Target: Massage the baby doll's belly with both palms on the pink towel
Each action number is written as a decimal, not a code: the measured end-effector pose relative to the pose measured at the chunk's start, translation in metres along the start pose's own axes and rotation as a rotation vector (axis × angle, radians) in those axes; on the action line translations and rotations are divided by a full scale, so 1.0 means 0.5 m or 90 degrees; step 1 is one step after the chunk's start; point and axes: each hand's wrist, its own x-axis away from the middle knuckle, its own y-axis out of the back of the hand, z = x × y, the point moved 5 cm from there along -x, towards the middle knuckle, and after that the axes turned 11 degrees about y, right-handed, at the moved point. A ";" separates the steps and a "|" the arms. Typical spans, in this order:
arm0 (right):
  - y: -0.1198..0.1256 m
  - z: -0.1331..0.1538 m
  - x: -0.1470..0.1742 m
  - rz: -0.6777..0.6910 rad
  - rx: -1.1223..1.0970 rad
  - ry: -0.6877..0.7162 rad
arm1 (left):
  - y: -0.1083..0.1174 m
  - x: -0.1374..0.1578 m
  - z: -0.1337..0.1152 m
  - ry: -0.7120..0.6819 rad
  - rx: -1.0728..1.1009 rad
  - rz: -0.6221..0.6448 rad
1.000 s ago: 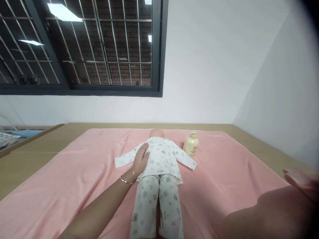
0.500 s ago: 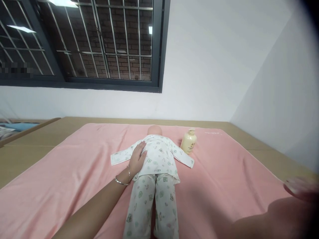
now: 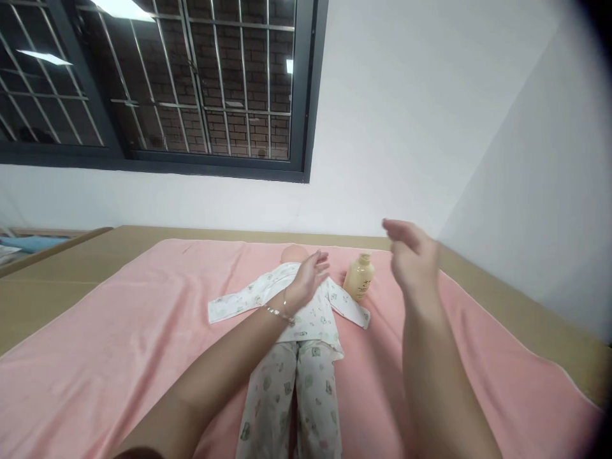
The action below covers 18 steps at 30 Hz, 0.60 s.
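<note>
A baby doll [image 3: 294, 254] in a white top [image 3: 315, 322] and white trousers [image 3: 315, 389], both printed with small green and grey figures, lies stretched out along a pink blanket [image 3: 143, 306]. Over the doll's upper back, my left hand [image 3: 308, 280] reaches with its fingers out and holds nothing; whether it touches the top I cannot tell. My right hand [image 3: 414, 255] is raised to the right of a pale yellow pump bottle [image 3: 359, 277], apart from it. Its fingers are bent forward, apart from the thumb, slightly blurred, with nothing in them. The bottle stands beside the doll's right-hand sleeve.
Beneath the blanket is a wooden-coloured surface [image 3: 482, 284] that meets a white wall [image 3: 377, 140]. A dark-framed window [image 3: 306, 127] with metal bars is above. At the far left lies some blue cloth [image 3: 33, 245] beyond a raised edge.
My left hand has moved right and up from the doll's left side to over its upper back. My right hand has come in from the lower right edge and risen near the bottle.
</note>
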 end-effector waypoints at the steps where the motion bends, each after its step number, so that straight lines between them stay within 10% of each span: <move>1: -0.028 -0.034 -0.011 0.047 0.025 -0.037 | -0.038 -0.018 0.018 0.120 0.082 0.039; 4: -0.096 -0.116 -0.022 0.200 0.149 -0.082 | -0.114 -0.055 0.041 0.269 0.234 0.096; 9: -0.139 -0.189 0.017 0.451 0.492 -0.144 | -0.131 -0.081 0.045 0.270 0.322 0.107; 18: -0.151 -0.199 0.042 0.528 0.629 -0.118 | -0.077 -0.008 0.060 0.324 0.312 0.141</move>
